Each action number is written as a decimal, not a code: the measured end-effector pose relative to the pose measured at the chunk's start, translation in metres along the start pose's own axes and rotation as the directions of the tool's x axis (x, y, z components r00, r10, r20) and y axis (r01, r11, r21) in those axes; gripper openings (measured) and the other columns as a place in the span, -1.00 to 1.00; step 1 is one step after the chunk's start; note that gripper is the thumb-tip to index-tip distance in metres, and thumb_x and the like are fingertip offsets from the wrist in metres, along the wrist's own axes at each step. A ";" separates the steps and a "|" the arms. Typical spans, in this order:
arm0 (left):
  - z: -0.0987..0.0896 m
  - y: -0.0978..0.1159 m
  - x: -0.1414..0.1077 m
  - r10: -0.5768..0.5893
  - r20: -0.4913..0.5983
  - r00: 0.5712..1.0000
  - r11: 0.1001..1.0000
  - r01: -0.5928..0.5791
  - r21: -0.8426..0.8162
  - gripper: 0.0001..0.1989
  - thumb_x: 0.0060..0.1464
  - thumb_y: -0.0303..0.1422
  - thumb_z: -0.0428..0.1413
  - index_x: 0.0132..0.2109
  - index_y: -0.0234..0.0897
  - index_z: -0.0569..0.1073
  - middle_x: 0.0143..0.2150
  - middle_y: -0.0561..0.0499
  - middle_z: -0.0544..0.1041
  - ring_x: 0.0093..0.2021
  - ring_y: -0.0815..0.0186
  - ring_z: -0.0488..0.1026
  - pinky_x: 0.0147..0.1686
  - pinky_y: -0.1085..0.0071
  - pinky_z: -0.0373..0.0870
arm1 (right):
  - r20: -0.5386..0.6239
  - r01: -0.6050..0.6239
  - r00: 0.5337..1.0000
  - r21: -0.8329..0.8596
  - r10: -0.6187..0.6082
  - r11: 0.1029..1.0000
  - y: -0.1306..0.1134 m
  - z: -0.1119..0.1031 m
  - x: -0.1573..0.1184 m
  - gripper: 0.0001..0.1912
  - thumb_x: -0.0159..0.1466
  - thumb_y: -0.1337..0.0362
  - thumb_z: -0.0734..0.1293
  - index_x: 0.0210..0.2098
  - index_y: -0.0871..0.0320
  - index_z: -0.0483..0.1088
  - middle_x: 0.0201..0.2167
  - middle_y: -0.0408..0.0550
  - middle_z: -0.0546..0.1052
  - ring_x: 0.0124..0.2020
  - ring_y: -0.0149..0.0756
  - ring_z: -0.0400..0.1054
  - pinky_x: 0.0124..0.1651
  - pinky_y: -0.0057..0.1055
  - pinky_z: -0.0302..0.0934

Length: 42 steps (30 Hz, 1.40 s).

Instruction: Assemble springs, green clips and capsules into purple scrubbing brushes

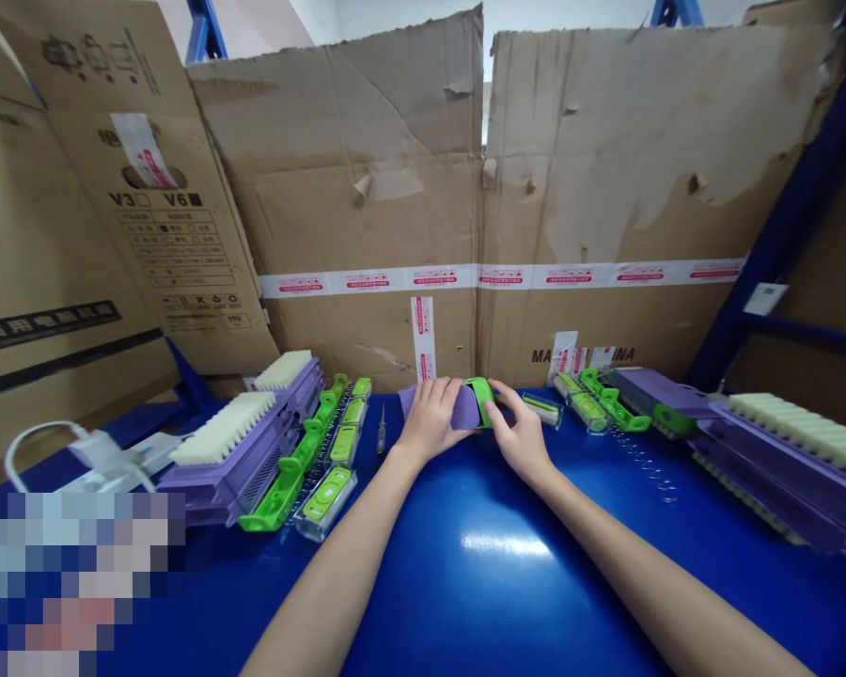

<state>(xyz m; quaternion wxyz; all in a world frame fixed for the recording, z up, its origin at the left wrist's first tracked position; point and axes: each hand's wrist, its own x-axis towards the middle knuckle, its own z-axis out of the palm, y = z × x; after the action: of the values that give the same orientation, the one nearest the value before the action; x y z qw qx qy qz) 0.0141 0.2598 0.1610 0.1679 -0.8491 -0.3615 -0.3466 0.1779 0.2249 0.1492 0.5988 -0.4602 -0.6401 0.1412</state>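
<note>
My left hand (430, 414) is closed over a purple plastic housing (467, 408) near the back of the blue table. At the housing's right end sits a green plastic bracket (480, 395), against the purple part. The fingers of my right hand (520, 434) grip this bracket from the right, with the thumb on its near side. My left hand covers much of the housing. To the right of my right hand lies a clear case with a green insert (544, 410). A screwdriver (382, 429) lies to the left of my left hand.
Purple housings with cream bristle blocks (226, 428) stand at left, beside green brackets (274, 494), springs and clear cases (326, 503). More bristled purple housings (782, 470) and a loose spring (645, 465) lie right. A white power strip (123, 461) is far left. Cardboard (367, 216) walls the back.
</note>
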 end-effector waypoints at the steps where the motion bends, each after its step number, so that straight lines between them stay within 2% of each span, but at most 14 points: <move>1: 0.000 0.000 0.000 -0.005 -0.004 1.000 1.000 0.005 0.000 -0.31 -0.08 -0.02 0.14 0.13 -0.30 0.21 0.01 -0.21 0.33 -0.05 0.02 0.29 -0.05 0.14 0.22 | -0.003 0.011 1.000 -0.006 -0.011 1.000 0.000 0.000 0.000 -0.55 0.23 0.10 0.21 0.06 0.16 0.31 -0.04 0.03 0.47 -0.10 -0.21 0.39 -0.02 -0.26 0.27; 6: 0.003 -0.003 0.000 0.027 -0.038 0.999 1.000 -0.026 0.009 -0.23 -0.14 0.05 0.16 0.10 -0.36 0.21 -0.01 -0.26 0.35 -0.06 0.02 0.30 -0.07 0.14 0.23 | 0.025 0.025 0.999 -0.029 -0.024 0.999 0.002 -0.001 0.000 -0.54 0.21 0.14 0.23 0.07 0.16 0.30 -0.07 0.04 0.49 -0.11 -0.19 0.42 -0.01 -0.26 0.28; 11: 0.006 -0.004 -0.001 0.042 -0.052 0.998 0.998 -0.040 0.047 -0.22 -0.15 0.06 0.16 0.10 -0.36 0.20 -0.03 -0.25 0.35 -0.07 0.02 0.32 -0.08 0.15 0.25 | 0.093 -0.067 0.994 0.081 0.060 0.994 0.007 -0.001 0.002 -0.47 0.17 0.14 0.29 0.11 0.19 0.27 -0.13 0.05 0.52 -0.13 -0.19 0.44 -0.02 -0.24 0.31; 15: 0.009 -0.004 0.000 0.056 -0.025 0.998 0.996 -0.054 0.065 -0.22 -0.13 0.05 0.15 0.11 -0.36 0.18 -0.04 -0.24 0.34 -0.05 0.01 0.31 -0.06 0.14 0.24 | 0.180 -0.138 0.978 0.196 0.103 0.971 0.015 0.002 0.002 -0.32 0.09 0.14 0.37 0.16 0.19 0.19 -0.07 0.07 0.49 -0.10 -0.18 0.42 0.00 -0.22 0.30; 18: 0.010 -0.003 0.000 0.054 -0.009 0.999 0.996 -0.053 0.068 -0.25 -0.08 0.03 0.13 0.12 -0.37 0.16 -0.04 -0.24 0.33 -0.03 0.01 0.30 -0.04 0.14 0.23 | 0.184 -0.148 0.976 0.174 0.116 0.973 0.020 0.004 0.001 -0.25 0.05 0.16 0.40 0.19 0.19 0.16 0.00 0.07 0.45 -0.05 -0.16 0.39 0.04 -0.20 0.27; 21: 0.008 -0.003 0.001 0.069 0.038 0.997 0.995 -0.072 0.065 -0.26 -0.06 -0.03 0.14 0.15 -0.37 0.13 -0.01 -0.24 0.31 0.00 0.01 0.27 0.00 0.14 0.21 | 0.174 -0.186 0.973 0.184 0.155 0.965 0.022 0.006 0.002 -0.22 0.04 0.16 0.40 0.20 0.21 0.15 -0.03 0.07 0.46 -0.07 -0.15 0.39 0.03 -0.18 0.27; 23: 0.004 -0.004 0.002 0.088 0.082 0.993 0.993 -0.094 0.071 -0.28 -0.02 -0.12 0.13 0.19 -0.37 0.08 0.03 -0.24 0.28 0.04 0.01 0.25 0.02 0.14 0.19 | 0.181 -0.229 0.964 0.209 0.192 0.951 0.021 0.006 0.003 -0.19 0.03 0.14 0.40 0.22 0.23 0.13 -0.05 0.07 0.48 -0.12 -0.15 0.41 -0.05 -0.19 0.32; 27: -0.004 -0.006 0.005 0.124 0.164 0.979 0.987 -0.138 0.077 -0.34 0.00 -0.31 0.10 0.21 -0.39 0.04 0.06 -0.23 0.27 0.05 0.04 0.23 0.02 0.16 0.17 | 0.231 -0.313 0.937 0.236 0.260 0.920 0.017 0.005 0.006 -0.12 0.01 0.08 0.40 0.24 0.27 0.09 -0.16 0.07 0.51 -0.34 -0.20 0.42 -0.36 -0.29 0.38; 33: -0.012 0.000 0.010 -0.012 0.190 0.982 1.000 0.012 0.003 -0.32 -0.12 -0.18 0.19 0.13 -0.26 0.14 0.02 -0.14 0.32 -0.02 0.06 0.25 -0.09 0.18 0.21 | 0.256 -0.305 0.935 0.229 0.245 0.924 0.011 0.001 0.009 -0.16 0.07 0.00 0.35 0.24 0.27 0.10 -0.16 0.04 0.51 -0.38 -0.25 0.39 -0.45 -0.34 0.37; 37: -0.014 0.002 0.013 -0.056 0.192 0.980 0.997 0.065 -0.037 -0.25 -0.23 -0.17 0.27 0.10 -0.23 0.17 0.00 -0.11 0.32 -0.02 0.06 0.26 -0.09 0.19 0.22 | 0.254 -0.273 0.941 0.188 0.222 0.943 0.012 0.000 0.008 -0.27 0.18 -0.03 0.23 0.24 0.23 0.12 -0.04 0.03 0.46 -0.31 -0.23 0.39 -0.34 -0.31 0.39; 42: -0.012 -0.003 0.013 -0.050 0.176 0.983 0.996 0.061 -0.058 -0.21 -0.29 -0.16 0.31 0.09 -0.24 0.18 -0.01 -0.11 0.32 0.00 0.05 0.27 -0.06 0.17 0.24 | 0.283 -0.272 0.934 0.168 0.218 0.947 0.016 0.004 0.003 -0.30 0.22 0.00 0.20 0.27 0.17 0.05 0.10 0.01 0.36 -0.16 -0.19 0.39 -0.22 -0.29 0.39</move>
<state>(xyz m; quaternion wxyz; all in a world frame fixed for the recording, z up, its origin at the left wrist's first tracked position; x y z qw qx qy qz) 0.0128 0.2615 0.1789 0.0991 -0.8706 -0.3874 -0.2867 0.1818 0.2373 0.1389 0.5310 -0.4500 -0.6327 0.3395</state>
